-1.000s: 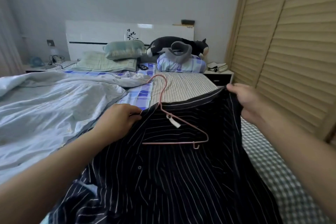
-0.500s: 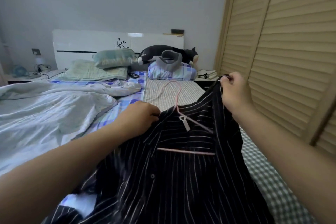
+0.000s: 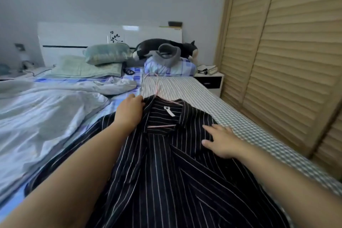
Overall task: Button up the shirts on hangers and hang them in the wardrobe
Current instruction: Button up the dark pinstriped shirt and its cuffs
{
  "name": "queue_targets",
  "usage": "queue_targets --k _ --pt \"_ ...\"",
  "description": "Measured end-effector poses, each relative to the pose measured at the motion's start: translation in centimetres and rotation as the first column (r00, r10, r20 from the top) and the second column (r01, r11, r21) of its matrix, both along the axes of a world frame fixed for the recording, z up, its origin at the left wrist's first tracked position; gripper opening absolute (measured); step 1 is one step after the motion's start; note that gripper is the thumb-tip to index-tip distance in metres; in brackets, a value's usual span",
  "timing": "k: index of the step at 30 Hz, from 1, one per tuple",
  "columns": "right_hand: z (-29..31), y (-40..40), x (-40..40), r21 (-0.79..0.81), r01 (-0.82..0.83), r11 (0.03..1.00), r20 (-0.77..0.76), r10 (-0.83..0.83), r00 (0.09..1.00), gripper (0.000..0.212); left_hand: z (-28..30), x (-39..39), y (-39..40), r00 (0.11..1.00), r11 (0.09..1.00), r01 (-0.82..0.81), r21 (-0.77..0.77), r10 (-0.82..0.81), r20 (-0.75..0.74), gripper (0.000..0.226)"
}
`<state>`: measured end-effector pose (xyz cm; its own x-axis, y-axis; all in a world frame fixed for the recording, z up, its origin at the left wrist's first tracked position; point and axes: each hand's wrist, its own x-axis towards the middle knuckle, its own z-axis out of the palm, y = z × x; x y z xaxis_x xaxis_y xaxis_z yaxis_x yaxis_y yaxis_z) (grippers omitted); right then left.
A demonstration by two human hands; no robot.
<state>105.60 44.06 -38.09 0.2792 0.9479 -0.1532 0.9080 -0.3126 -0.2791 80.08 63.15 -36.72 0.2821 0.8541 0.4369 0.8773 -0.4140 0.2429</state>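
A black shirt with thin white stripes (image 3: 166, 172) lies spread on the bed, collar pointing away from me, its front open. A pink hanger (image 3: 157, 89) sits inside it, with the hook sticking out past the collar onto the checked sheet and the bar (image 3: 161, 126) showing in the neck opening. My left hand (image 3: 129, 111) grips the left collar edge near the hanger's neck. My right hand (image 3: 220, 140) lies flat with spread fingers on the shirt's right shoulder.
The slatted wooden wardrobe doors (image 3: 277, 61) stand shut along the right side of the bed. A rumpled pale duvet (image 3: 46, 113) covers the bed's left half. Pillows (image 3: 107, 53) and a plush toy (image 3: 166, 48) lie by the headboard, with a nightstand (image 3: 211, 79) beyond.
The shirt, held up by both hands before, now lies flat on the bed. My right hand let go of the shoulder and rests open on it. My left hand kept its hold on the collar.
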Motion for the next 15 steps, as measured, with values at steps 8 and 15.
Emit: queue_targets --k 8,15 --pt "-10.0 -2.0 2.1 -0.386 -0.004 0.923 0.024 0.014 1.000 0.077 -12.1 -1.4 -10.0 0.967 0.839 -0.057 -0.540 -0.089 -0.240 0.085" --pt "-9.9 -3.7 -0.6 -0.120 0.030 0.992 0.221 -0.002 0.975 0.069 -11.3 -9.9 -22.9 0.940 0.891 -0.142 -0.432 -0.016 -0.342 0.070"
